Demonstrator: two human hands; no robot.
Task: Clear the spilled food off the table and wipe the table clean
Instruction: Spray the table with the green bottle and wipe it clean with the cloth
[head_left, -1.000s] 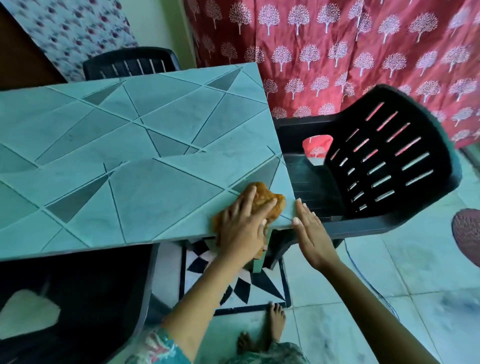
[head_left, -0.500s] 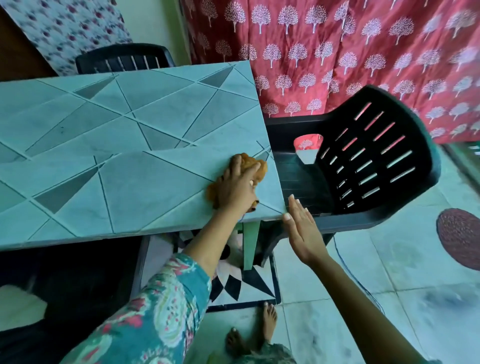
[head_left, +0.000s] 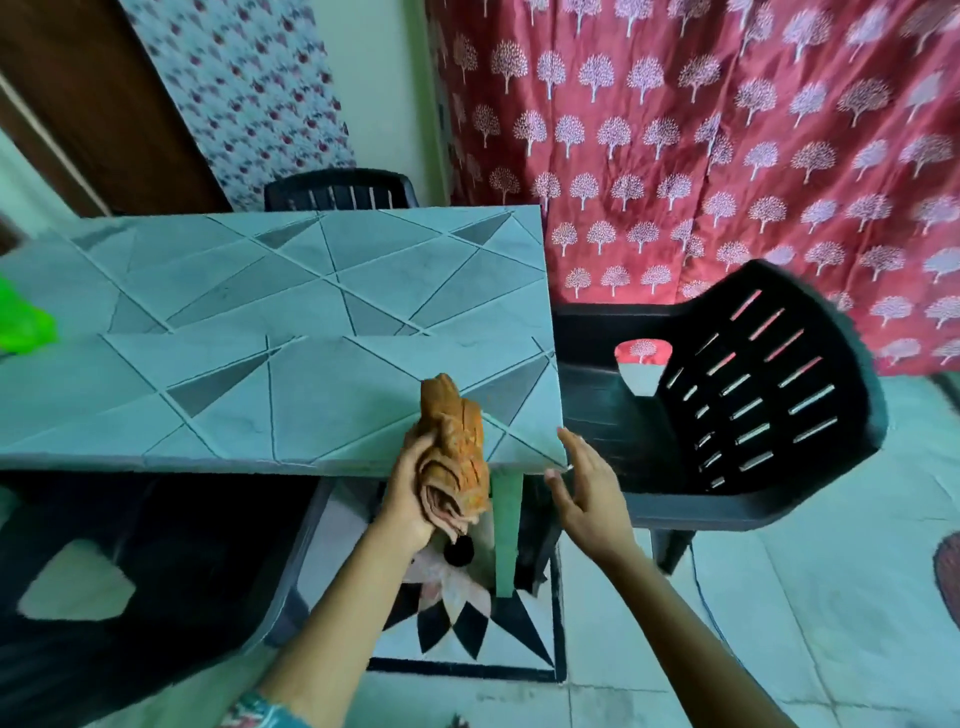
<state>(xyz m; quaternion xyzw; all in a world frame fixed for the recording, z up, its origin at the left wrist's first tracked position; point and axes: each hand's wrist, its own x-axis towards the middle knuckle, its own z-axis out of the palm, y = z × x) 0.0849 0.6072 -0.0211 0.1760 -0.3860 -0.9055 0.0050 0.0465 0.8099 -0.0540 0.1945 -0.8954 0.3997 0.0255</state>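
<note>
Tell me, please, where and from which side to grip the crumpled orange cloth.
Probably grip the crumpled orange cloth round its bunched lower folds, as the left hand does, coming from the near edge of the teal table; its upper end sticks up.

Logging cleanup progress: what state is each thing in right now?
Cloth: bunched up, held at the near right corner of the table.
Left hand: grips the cloth.
Right hand: open, fingers straight, beside that corner, holding nothing.
Black chair: upright beside the table, nobody seated.
</note>
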